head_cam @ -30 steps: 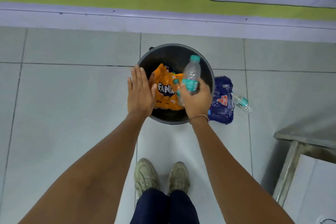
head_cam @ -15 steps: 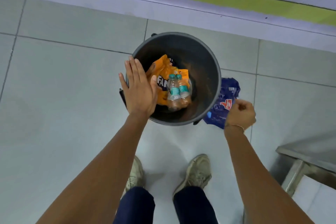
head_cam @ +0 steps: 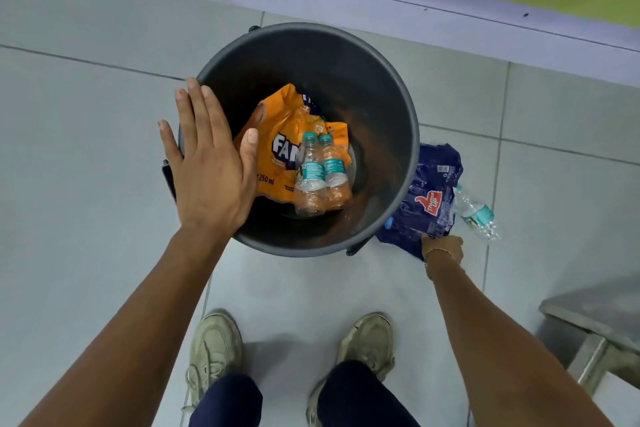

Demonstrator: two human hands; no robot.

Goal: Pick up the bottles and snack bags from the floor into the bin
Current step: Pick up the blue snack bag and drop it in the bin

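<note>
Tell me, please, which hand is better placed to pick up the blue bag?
The right hand: it is already down at the near edge of the blue bag on the floor. The left hand rests open on the bin rim, on the far side.

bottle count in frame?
3. Two clear plastic bottles with teal caps lie side by side in the grey bin; one on the floor beside the blue bag. Others may be hidden.

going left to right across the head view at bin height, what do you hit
left hand → orange Fanta bag → two bottles in the bin → blue Thums Up bag → loose bottle on the floor
</note>
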